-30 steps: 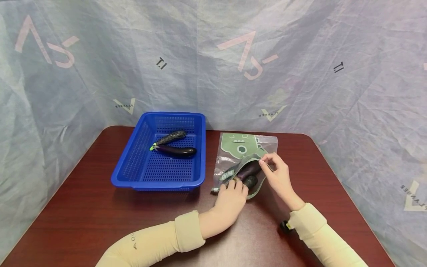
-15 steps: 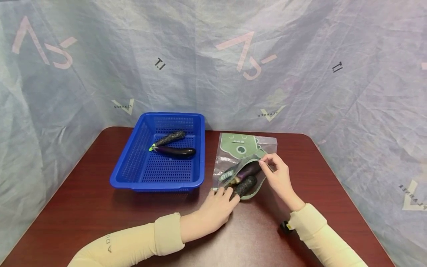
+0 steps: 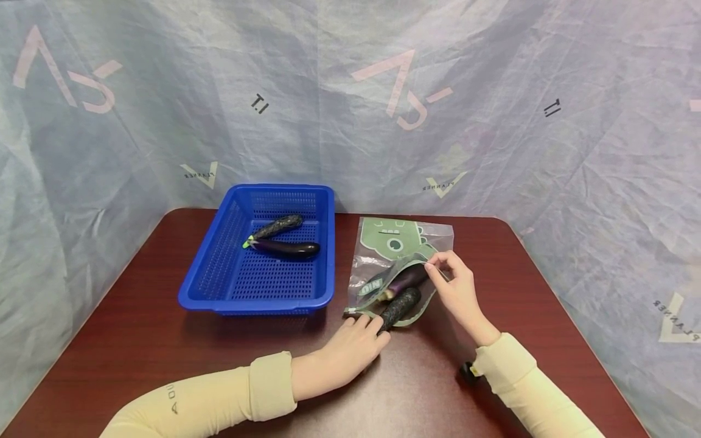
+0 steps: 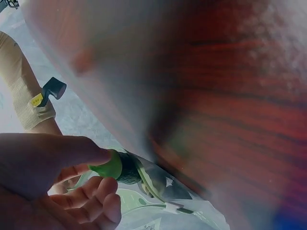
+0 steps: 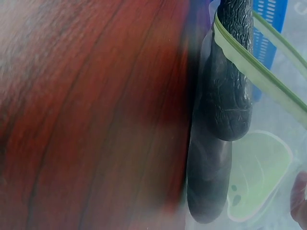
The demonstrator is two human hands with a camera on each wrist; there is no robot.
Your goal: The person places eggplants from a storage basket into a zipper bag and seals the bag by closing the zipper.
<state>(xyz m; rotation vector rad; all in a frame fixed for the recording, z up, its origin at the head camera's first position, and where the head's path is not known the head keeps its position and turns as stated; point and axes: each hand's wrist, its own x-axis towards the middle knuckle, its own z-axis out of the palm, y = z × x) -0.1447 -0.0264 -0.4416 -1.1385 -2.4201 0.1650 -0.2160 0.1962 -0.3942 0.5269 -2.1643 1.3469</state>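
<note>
In the head view a clear zip bag with a green cartoon print lies on the table, its mouth facing the person. My right hand pinches the upper lip of the mouth and lifts it. An eggplant lies inside. In front of it is a dark, wrinkled, cucumber-shaped vegetable, its far part in the bag mouth. My left hand holds the near end. The left wrist view shows thumb and fingers at its green tip. In the right wrist view the dark rounded end lies behind the bag's film.
To the left stands a blue perforated basket. It contains another eggplant and another wrinkled dark vegetable. Printed grey cloth hangs behind the reddish-brown table. A small black device sits at the right cuff.
My left hand has drawn back from the bag mouth toward the lower left, along the wrinkled vegetable, uncovering more of it and the eggplant's stem. My right hand stays on the bag lip.
</note>
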